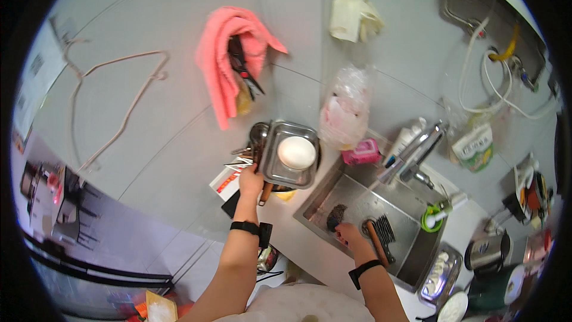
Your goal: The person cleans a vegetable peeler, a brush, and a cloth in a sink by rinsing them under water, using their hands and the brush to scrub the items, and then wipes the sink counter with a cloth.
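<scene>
My left hand (pixel 251 181) is at the left side of a rectangular metal tray (pixel 268 178). Its fingertips are partly hidden, so I cannot tell whether it grips the tray's edge or something beside it. A white bowl (pixel 296 153) sits in the tray. Just below my left hand a wooden handle (pixel 266 194) sticks out. Over the steel sink (pixel 357 192), my right hand (pixel 348 235) holds a scouring brush with a dark blue handle (pixel 332 223) and a brownish scrubbing head (pixel 339 211). A cleaver (pixel 378 245) with a wooden handle and a black ridged rack (pixel 384 229) lie in the sink.
A chrome faucet (pixel 413 152) reaches over the sink's back. Behind stand a pink pack (pixel 362 152) and a plastic bag (pixel 346 107). A tray of pale food pieces (pixel 440 273) and a kettle (pixel 487 252) are at the right. A pink towel (pixel 219 67) hangs on the wall.
</scene>
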A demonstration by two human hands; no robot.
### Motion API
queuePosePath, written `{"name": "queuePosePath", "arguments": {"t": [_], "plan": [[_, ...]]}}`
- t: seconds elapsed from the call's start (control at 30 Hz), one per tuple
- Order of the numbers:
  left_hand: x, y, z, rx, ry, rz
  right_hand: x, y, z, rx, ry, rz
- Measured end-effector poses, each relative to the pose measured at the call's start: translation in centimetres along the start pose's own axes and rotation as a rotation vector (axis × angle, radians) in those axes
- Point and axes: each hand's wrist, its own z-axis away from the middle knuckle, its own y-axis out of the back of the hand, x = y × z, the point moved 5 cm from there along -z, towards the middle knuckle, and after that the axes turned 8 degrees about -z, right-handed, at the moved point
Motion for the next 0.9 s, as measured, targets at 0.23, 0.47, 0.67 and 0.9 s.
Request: {"name": "queuePosePath", "arguments": {"t": [0.23,0.47,0.67,0.9], "plan": [[14.1,2.3,9.1,0.086,-0.55,0.314,0.4,2.4,3.2,0.099,-0.008,0.083],[14.8,-15.5,16.8,-0.774,-0.517,0.304,1.3,12.0,10.5,0.564,-0.055,0.428],[15.2,-22.3,21.7,-1.17,-0.222,0.226,5.9,18.7,11.4,0.653,-0.341,0.615],[14.6,-25.7,20.6,-1.157,-0.075,0.237,7.7,19.0,4.3,0.487,-0.281,0.693]]}}
